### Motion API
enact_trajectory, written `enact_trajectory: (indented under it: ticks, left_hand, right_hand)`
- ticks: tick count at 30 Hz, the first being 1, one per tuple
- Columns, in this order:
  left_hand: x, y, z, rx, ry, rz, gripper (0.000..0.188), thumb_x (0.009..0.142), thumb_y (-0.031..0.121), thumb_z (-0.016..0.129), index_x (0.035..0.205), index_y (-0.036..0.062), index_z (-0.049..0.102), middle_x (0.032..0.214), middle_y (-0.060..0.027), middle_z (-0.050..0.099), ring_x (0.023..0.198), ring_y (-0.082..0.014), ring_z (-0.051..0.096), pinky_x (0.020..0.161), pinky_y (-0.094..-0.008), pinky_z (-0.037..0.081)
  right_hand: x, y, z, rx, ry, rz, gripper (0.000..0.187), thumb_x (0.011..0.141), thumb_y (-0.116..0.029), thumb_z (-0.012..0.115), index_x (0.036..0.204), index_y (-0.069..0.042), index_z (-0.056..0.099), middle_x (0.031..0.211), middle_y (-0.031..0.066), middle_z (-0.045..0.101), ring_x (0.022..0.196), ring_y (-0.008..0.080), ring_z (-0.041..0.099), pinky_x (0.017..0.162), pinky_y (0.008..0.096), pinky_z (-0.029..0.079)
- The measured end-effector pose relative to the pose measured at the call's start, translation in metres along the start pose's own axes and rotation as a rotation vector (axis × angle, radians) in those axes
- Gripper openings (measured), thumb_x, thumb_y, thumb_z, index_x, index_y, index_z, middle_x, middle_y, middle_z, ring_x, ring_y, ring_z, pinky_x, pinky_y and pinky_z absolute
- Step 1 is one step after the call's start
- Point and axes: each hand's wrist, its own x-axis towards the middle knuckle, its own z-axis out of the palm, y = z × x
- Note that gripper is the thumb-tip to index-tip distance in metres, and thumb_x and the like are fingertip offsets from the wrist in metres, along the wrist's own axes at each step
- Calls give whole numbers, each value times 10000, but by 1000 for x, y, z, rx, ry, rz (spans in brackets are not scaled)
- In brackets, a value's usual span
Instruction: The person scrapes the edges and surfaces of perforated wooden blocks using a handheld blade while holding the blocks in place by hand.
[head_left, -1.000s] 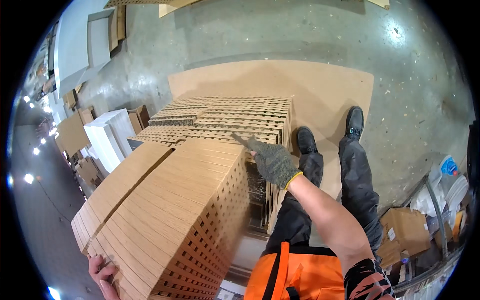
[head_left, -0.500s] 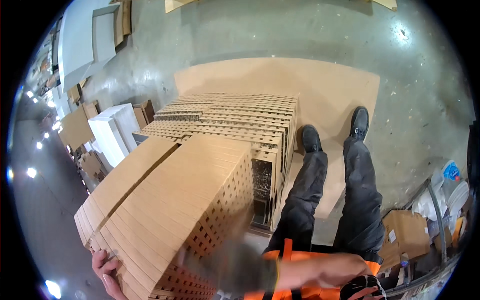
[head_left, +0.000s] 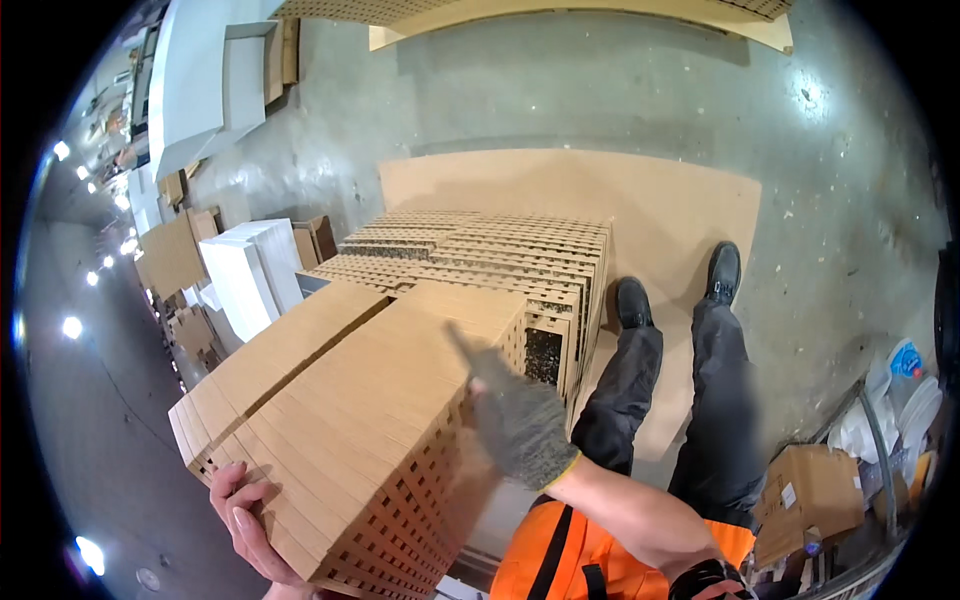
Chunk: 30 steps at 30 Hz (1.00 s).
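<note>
A bundle of flat cardboard pieces (head_left: 350,410), standing on edge side by side, fills the middle, with a dark gap along its top and square cutouts down its right side. My bare left hand (head_left: 245,520) grips the near left corner, fingertips over the top edge. My right hand (head_left: 525,425), in a grey glove, is at the bundle's right edge with its index finger stretched out over the top; motion blurs the fingertip, and the other fingers are partly hidden. Beyond the bundle stand rows of slotted cardboard pieces (head_left: 500,250) with dark speckled faces.
A large flat cardboard sheet (head_left: 690,200) lies on the concrete floor under the rows and my shoes. White boxes (head_left: 245,275) stand at the left. An open cardboard box (head_left: 810,490) and plastic bags (head_left: 870,420) are at the right. More cardboard (head_left: 590,15) lies at the far edge.
My right hand has moved forward and up from low beside the bundle to its right top edge. My left hand stays at the near corner. The view has shifted slightly.
</note>
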Motion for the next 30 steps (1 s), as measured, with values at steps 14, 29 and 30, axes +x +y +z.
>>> enact_trajectory:
  ticks: [14,29,30]
  left_hand:
    - [-11,-19,19,-255,341,-24,367,1106,382,370,1102,39,500,1315,-155,544,1344,-321,447,1199,-478,275]
    - [-8,-16,9,-369,134,509,422,989,327,516,665,70,602,763,-94,580,750,-261,544,689,-388,430]
    - [-8,-17,7,-386,137,487,417,987,320,505,668,69,605,770,-98,588,752,-262,545,692,-387,435]
  right_hand:
    - [-47,-98,28,-232,146,-505,553,1051,-367,477,1543,-117,446,998,160,732,846,264,722,702,467,569]
    - [-50,-111,73,-282,413,-623,361,993,-196,629,1338,-92,646,750,57,665,579,243,625,469,417,446]
    - [-49,-113,73,-235,301,-590,385,978,-189,628,1346,-75,637,803,70,671,627,249,638,515,420,467]
